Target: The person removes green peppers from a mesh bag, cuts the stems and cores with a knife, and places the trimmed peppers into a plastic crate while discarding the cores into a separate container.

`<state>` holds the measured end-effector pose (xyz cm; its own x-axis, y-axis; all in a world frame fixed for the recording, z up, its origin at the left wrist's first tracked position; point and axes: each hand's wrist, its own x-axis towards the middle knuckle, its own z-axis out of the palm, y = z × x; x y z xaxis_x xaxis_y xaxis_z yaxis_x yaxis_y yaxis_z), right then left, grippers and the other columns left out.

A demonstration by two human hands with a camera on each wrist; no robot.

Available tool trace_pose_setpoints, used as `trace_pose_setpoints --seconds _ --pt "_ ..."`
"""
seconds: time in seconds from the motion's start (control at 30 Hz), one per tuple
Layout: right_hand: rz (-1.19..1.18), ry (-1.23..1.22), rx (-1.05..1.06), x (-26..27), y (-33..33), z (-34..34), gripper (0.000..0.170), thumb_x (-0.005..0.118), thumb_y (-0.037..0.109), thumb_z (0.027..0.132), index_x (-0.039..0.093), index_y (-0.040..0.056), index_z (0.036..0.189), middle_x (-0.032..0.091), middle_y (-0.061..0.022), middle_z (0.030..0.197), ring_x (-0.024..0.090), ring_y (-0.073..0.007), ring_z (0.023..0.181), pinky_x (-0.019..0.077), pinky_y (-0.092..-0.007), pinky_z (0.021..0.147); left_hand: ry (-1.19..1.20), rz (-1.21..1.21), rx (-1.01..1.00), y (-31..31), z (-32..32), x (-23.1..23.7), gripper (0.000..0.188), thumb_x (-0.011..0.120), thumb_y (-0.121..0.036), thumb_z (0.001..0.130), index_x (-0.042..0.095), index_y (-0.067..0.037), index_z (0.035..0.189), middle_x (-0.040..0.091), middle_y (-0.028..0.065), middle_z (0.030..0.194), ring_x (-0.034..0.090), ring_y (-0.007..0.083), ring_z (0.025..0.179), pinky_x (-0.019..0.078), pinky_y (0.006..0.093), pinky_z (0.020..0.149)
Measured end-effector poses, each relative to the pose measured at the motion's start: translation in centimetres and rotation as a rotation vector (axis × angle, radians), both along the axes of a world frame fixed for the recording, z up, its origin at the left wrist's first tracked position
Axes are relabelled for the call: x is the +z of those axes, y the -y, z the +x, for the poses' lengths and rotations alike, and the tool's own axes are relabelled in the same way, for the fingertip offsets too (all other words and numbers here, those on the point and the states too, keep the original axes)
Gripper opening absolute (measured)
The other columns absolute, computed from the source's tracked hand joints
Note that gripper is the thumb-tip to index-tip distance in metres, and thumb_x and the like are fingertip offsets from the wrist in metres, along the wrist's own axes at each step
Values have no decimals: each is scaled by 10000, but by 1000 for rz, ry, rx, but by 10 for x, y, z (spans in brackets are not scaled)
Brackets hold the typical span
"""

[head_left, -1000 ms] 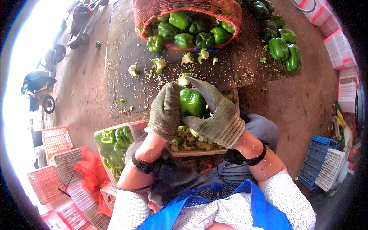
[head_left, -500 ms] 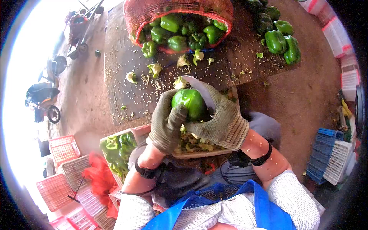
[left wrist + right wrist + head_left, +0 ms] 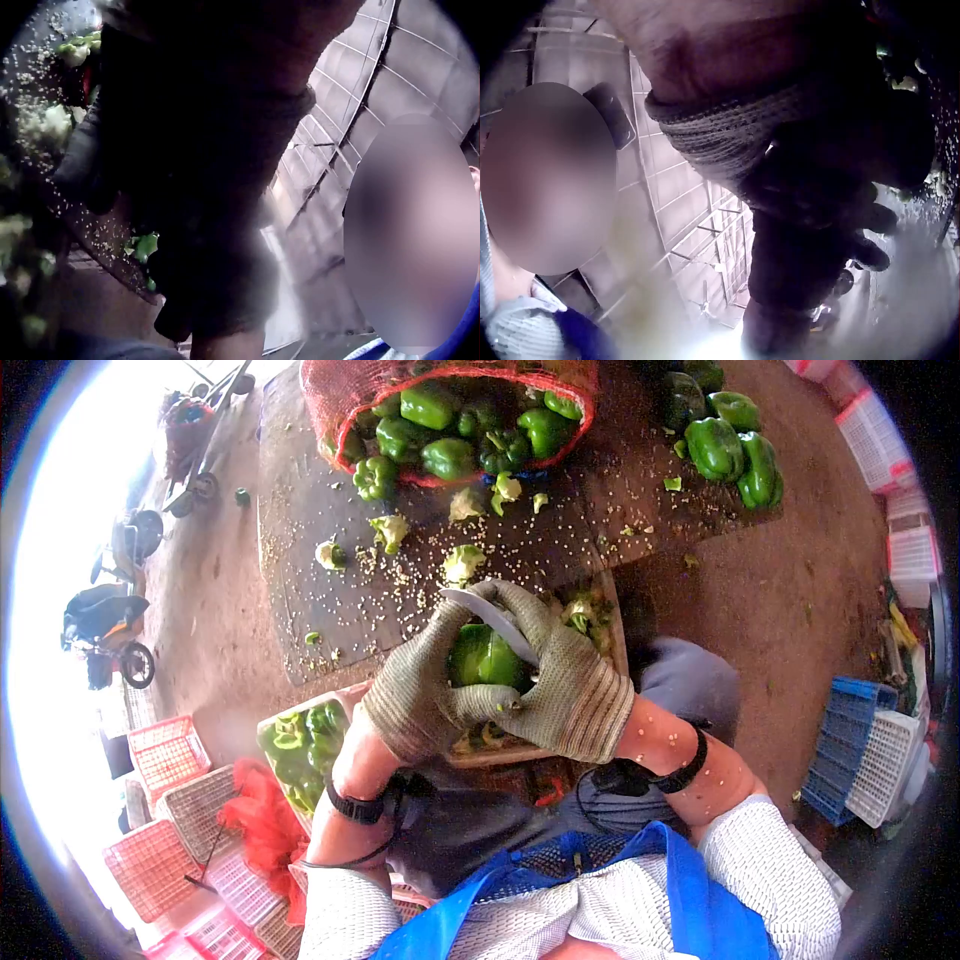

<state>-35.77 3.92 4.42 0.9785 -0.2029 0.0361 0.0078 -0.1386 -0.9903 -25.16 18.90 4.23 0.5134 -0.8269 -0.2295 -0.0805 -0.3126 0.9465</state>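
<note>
In the head view my gloved left hand (image 3: 412, 692) grips a green bell pepper (image 3: 485, 660) from its left side. My gloved right hand (image 3: 580, 690) holds a knife with a curved blade (image 3: 492, 618), which lies slantwise across the far side of the pepper. The right thumb reaches over the near side of the pepper, and the fingers of both hands come close together beyond it. Both wrist views are dark; the left glove (image 3: 202, 165) and the right glove (image 3: 727, 139) hide the pepper there.
A crate of cut-out cores (image 3: 580, 612) lies below the hands, a crate of peppers (image 3: 318, 732) to the left. Ahead, a red mesh sack (image 3: 345, 390) of peppers lies on a seed-strewn board (image 3: 300, 550) with pale cores (image 3: 462, 563). More whole peppers (image 3: 714, 450) lie right; stacked crates (image 3: 848, 750) stand beyond.
The blade has swung from the pepper's right side to across its far side. My left fingers have shifted round the pepper, and the right fingers now reach further over it.
</note>
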Motion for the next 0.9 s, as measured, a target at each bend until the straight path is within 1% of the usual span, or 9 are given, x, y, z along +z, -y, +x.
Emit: trace_pose_setpoints --seconds 0.13,0.27,0.43,0.47,0.63,0.67,0.7,0.77,0.9 --pt "-27 -40 -12 -7 -3 4 764 754 121 727 421 72 1412 550 -165 1246 548 -311 1148 419 -382 1018 205 -134 -24 -3 -2 -12 694 733 -464 831 528 1 1304 665 153 1097 645 235 1027 500 352 884" --pt "20 -94 -61 -9 -5 9 732 658 40 708 442 86 1405 583 -167 1184 573 -319 1097 445 -370 982 -15 -144 268 12 -19 -20 750 588 -661 846 577 -7 1214 659 36 1013 604 125 940 504 286 836" --pt "-44 -248 -184 -13 -13 16 663 618 30 719 500 91 1368 607 -191 1127 600 -322 1058 476 -380 933 -500 -261 550 18 -21 -57 493 517 -494 982 597 -42 1163 630 31 918 614 137 881 514 296 823" --pt "-88 -191 -160 -10 -15 15 657 617 27 727 502 91 1370 608 -193 1130 599 -321 1063 472 -373 941 -745 -590 595 26 -22 -68 481 521 -485 982 594 -49 1171 634 46 925 628 164 884 521 313 832" --pt "-16 129 -142 -3 -4 18 685 664 27 733 470 87 1387 620 -134 1123 608 -225 1049 477 -328 933 -1110 -415 629 26 -9 -43 576 509 -551 955 555 -65 1259 654 125 1099 646 251 986 528 392 911" --pt "84 106 -148 3 1 16 664 619 87 775 431 67 1411 633 -147 1027 619 -219 935 493 -333 842 -1192 -440 569 28 3 -48 601 506 -579 943 557 -67 1255 657 131 1116 646 256 991 527 404 919" --pt "207 18 -150 13 8 14 677 634 73 777 408 63 1414 638 -85 1024 621 -175 883 511 -312 800 -1169 -443 755 44 1 -19 586 510 -608 926 580 -99 1207 679 115 998 670 243 812 578 382 736" --pt "413 -216 -151 21 22 7 660 648 47 763 435 71 1387 649 -69 1008 611 -131 781 512 -263 690 -1374 -684 207 -7 39 -62 586 481 -645 919 585 -132 1184 679 95 909 642 218 644 557 349 530" --pt "672 -227 -192 19 25 1 619 646 20 741 478 64 1335 660 -63 971 472 -48 474 397 -204 420 -1181 -702 529 -6 42 -5 722 400 -727 896 592 -81 1155 651 169 1117 694 270 807 546 338 485"
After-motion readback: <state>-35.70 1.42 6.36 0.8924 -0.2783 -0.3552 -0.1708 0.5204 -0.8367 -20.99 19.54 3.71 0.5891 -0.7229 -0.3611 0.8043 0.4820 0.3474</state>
